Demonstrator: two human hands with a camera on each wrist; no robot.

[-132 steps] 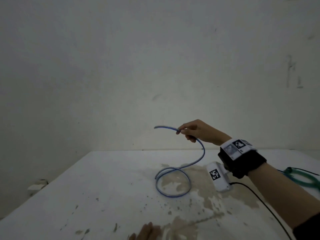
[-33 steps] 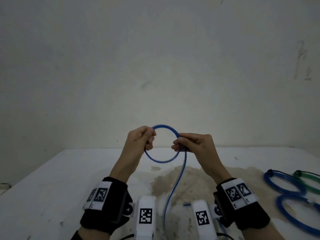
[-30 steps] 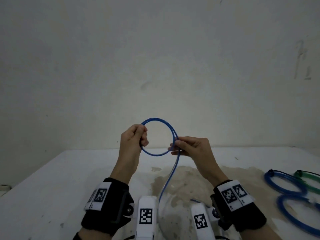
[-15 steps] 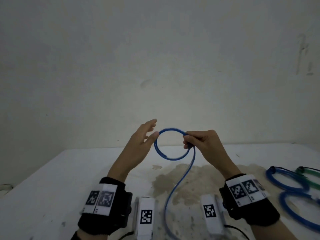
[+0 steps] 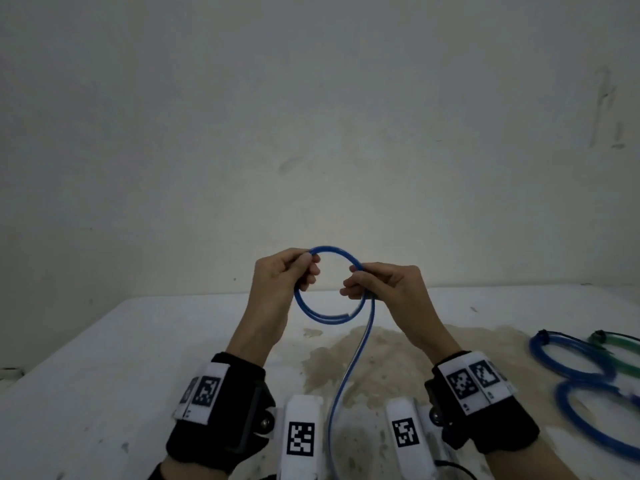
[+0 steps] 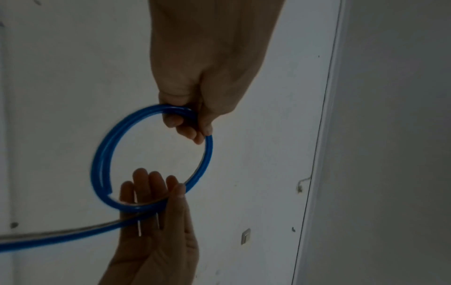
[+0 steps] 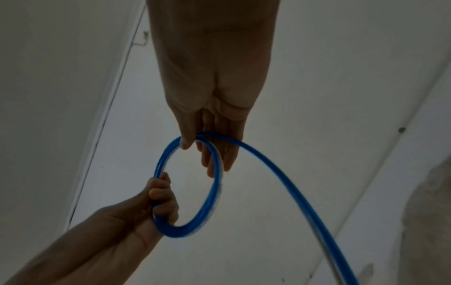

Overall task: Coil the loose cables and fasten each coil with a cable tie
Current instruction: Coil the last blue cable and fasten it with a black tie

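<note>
a blue cable [image 5: 341, 263] is held up in the air above the white table [image 5: 104, 358], wound into a small upright ring of about two turns. the ring is gripped at its 10 o'clock side by the left hand [image 5: 282, 277], whose fingers are curled round both strands with the thumb pressed on top. at 3 o'clock the ring is pinched by the right hand [image 5: 388, 287], where the turns cross, between the thumb and the fingers, which lie fairly straight and close together in the left wrist view. the cut end of the cable is seen at about 5 o'clock on the ring (lying just inside the outer turn). from the right hand the loose tail [image 5: 349, 368] hangs down toward 6 o'clock, between the two wrists, and runs out of the bottom of the head view. at 3 to 4 o'clock on the table, well apart from the hands, two blue coils [image 5: 568, 358] and a green coil [image 5: 620, 351] are laid close together, overlapping in places. a brownish stain [image 5: 381, 358] is spread over the tabletop under the hands.
</note>
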